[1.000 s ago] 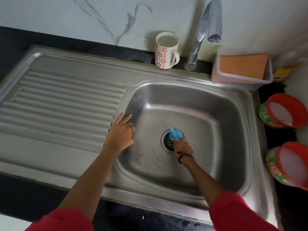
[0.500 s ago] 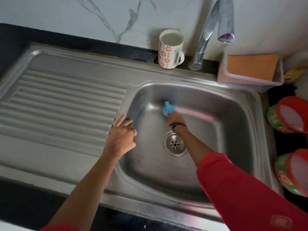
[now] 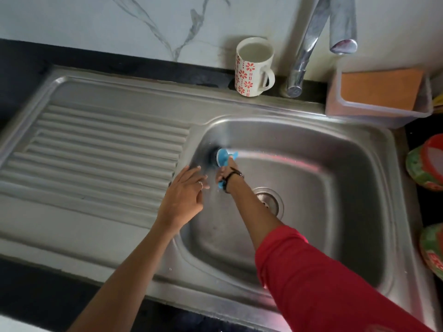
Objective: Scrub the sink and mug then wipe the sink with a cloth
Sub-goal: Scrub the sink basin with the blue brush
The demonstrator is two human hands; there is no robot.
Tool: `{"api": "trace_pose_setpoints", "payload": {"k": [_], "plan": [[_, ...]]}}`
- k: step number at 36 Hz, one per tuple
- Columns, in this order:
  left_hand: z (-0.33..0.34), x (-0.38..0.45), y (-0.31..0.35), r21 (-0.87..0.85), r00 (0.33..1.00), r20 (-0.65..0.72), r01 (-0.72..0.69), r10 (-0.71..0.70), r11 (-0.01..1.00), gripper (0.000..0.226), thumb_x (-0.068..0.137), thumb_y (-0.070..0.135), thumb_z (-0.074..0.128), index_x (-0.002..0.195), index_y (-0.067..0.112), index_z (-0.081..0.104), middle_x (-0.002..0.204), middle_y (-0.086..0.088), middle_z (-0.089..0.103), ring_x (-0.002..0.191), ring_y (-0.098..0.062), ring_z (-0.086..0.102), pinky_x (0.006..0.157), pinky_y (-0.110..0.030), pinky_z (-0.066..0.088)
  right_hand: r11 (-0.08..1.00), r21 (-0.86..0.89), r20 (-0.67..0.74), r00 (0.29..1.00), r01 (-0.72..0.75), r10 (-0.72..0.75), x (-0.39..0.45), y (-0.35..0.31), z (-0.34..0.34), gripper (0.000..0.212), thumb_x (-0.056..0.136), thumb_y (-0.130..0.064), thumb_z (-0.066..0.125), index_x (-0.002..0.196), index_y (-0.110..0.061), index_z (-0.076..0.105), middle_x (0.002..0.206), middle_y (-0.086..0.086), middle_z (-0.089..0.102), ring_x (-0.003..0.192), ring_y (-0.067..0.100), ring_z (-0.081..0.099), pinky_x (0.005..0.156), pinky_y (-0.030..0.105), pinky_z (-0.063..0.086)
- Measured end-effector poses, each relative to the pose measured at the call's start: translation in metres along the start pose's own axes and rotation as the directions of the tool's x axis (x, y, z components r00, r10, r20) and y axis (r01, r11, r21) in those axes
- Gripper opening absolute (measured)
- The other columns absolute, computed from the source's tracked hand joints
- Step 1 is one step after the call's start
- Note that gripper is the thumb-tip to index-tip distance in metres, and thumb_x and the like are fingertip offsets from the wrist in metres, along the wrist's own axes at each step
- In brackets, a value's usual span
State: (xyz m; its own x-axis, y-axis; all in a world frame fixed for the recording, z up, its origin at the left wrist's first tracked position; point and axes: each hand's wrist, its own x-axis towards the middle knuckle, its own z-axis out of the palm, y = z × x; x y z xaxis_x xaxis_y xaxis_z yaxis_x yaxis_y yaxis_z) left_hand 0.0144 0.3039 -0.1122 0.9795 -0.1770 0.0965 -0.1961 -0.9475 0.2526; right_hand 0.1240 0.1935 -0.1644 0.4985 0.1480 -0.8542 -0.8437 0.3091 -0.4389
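Nearest the camera, two arms reach in over the sink (image 3: 299, 307), the right one in a red sleeve (image 3: 323, 283) pushed up above the elbow. The left hand (image 3: 182, 197) rests on the basin's left rim, just where the ribbed drainboard (image 3: 96, 149) ends, fingers straight and lying loosely together, a ring showing on one of them. Right beside it, down inside the basin, the right hand (image 3: 226, 172) grips a blue brush (image 3: 223, 157), fingers curled round the handle, a dark band at the wrist. The brush head presses against the basin's far-left corner, low on the wall, and it is blurred. The drain (image 3: 271, 200) sits just right of that forearm, partly hidden by it.

Further back, on the ledge behind the basin, the mug (image 3: 254, 67) stands upright, white with red flowers, handle to the right. Just right of it rises the tap (image 3: 309, 44), its spout over the basin's back edge. Next along, a clear tub (image 3: 378, 109) holds an orange cloth (image 3: 381, 88). At the far right edge, two red-lidded pots (image 3: 429, 161) are cut off by the frame.
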Motion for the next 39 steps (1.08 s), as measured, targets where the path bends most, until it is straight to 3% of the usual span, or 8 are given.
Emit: {"api": "trace_pose_setpoints", "payload": {"k": [9, 17, 21, 27, 31, 34, 36, 39], "plan": [[-0.002, -0.001, -0.001, -0.076, 0.987, -0.015, 0.16, -0.162, 0.984, 0.067, 0.064, -0.002, 0.037, 0.128, 0.0, 0.052, 0.138, -0.017, 0.047, 0.13, -0.03, 0.043, 0.112, -0.037, 0.026, 0.908, -0.078, 0.195, 0.887, -0.411, 0.419, -0.04, 0.059, -0.032, 0.082, 0.095, -0.055, 0.023, 0.026, -0.013, 0.029, 0.024, -0.003, 0.022, 0.015, 0.006, 0.02, 0.019, 0.014, 0.013], [-0.001, 0.0, 0.0, -0.06, 0.976, -0.09, 0.195, -0.2, 0.979, 0.075, 0.06, -0.022, 0.048, 0.133, -0.004, 0.045, 0.139, -0.022, 0.045, 0.129, -0.034, 0.042, 0.112, -0.03, 0.017, 0.841, 0.397, 0.381, 0.9, -0.368, 0.214, -0.028, -0.036, -0.01, 0.075, 0.098, -0.049, 0.027, 0.036, -0.01, 0.035, 0.027, -0.001, 0.029, 0.015, 0.008, 0.024, 0.019, 0.016, 0.017], [-0.001, 0.0, 0.001, -0.092, 0.969, -0.098, 0.218, -0.227, 0.972, 0.072, 0.068, -0.02, 0.048, 0.137, -0.001, 0.041, 0.14, -0.019, 0.043, 0.131, -0.032, 0.04, 0.113, -0.035, 0.022, 0.901, 0.174, 0.414, 0.859, -0.398, 0.299, -0.047, -0.001, -0.018, 0.075, 0.095, -0.055, 0.026, 0.035, -0.011, 0.034, 0.028, -0.003, 0.028, 0.016, 0.005, 0.025, 0.02, 0.013, 0.015], [-0.005, 0.001, 0.003, -0.103, 0.967, -0.042, 0.245, -0.25, 0.964, 0.074, 0.068, -0.013, 0.047, 0.14, 0.002, 0.036, 0.145, -0.017, 0.038, 0.135, -0.031, 0.034, 0.115, -0.035, 0.019, 0.77, -0.225, 0.453, 0.635, -0.597, 0.626, -0.075, 0.043, -0.059, 0.068, 0.093, -0.056, 0.031, 0.042, -0.012, 0.041, 0.032, -0.005, 0.032, 0.019, 0.003, 0.025, 0.019, 0.013, 0.02], [-0.006, 0.002, 0.001, -0.103, 0.971, -0.066, 0.223, -0.231, 0.969, 0.068, 0.07, 0.002, 0.025, 0.136, 0.0, 0.043, 0.14, -0.018, 0.044, 0.131, -0.031, 0.04, 0.113, -0.031, 0.02, 0.874, -0.077, 0.525, 0.726, -0.48, 0.445, -0.064, 0.002, -0.036, 0.076, 0.095, -0.053, 0.024, 0.037, -0.01, 0.045, 0.029, -0.005, 0.032, 0.016, 0.003, 0.025, 0.021, 0.016, 0.027], [-0.005, 0.002, 0.001, -0.104, 0.969, -0.061, 0.234, -0.241, 0.967, 0.072, 0.065, -0.011, 0.035, 0.136, 0.0, 0.042, 0.14, -0.018, 0.045, 0.13, -0.032, 0.041, 0.112, -0.03, 0.019, 0.919, 0.149, 0.455, 0.851, -0.364, 0.263, -0.061, -0.041, -0.013, 0.074, 0.096, -0.054, 0.029, 0.038, -0.009, 0.04, 0.029, -0.004, 0.029, 0.016, 0.004, 0.025, 0.019, 0.015, 0.018], [-0.005, 0.001, 0.001, -0.119, 0.968, -0.068, 0.231, -0.24, 0.966, 0.072, 0.066, -0.013, 0.037, 0.137, 0.0, 0.041, 0.14, -0.018, 0.044, 0.13, -0.031, 0.041, 0.112, -0.029, 0.02, 0.951, 0.116, 0.355, 0.906, -0.285, 0.228, -0.066, -0.046, -0.009, 0.065, 0.095, -0.054, 0.033, 0.046, -0.012, 0.036, 0.03, -0.006, 0.027, 0.018, 0.004, 0.023, 0.019, 0.015, 0.015], [-0.006, 0.001, 0.0, -0.165, 0.975, -0.088, 0.188, -0.204, 0.968, 0.06, 0.078, -0.007, 0.036, 0.138, -0.001, 0.038, 0.14, -0.017, 0.044, 0.131, -0.027, 0.037, 0.112, -0.03, 0.021, 0.948, -0.163, 0.289, 0.905, -0.275, 0.312, -0.086, -0.013, -0.02, 0.059, 0.093, -0.059, 0.032, 0.052, -0.017, 0.032, 0.031, -0.008, 0.024, 0.019, 0.002, 0.02, 0.025, 0.007, 0.011]]}}
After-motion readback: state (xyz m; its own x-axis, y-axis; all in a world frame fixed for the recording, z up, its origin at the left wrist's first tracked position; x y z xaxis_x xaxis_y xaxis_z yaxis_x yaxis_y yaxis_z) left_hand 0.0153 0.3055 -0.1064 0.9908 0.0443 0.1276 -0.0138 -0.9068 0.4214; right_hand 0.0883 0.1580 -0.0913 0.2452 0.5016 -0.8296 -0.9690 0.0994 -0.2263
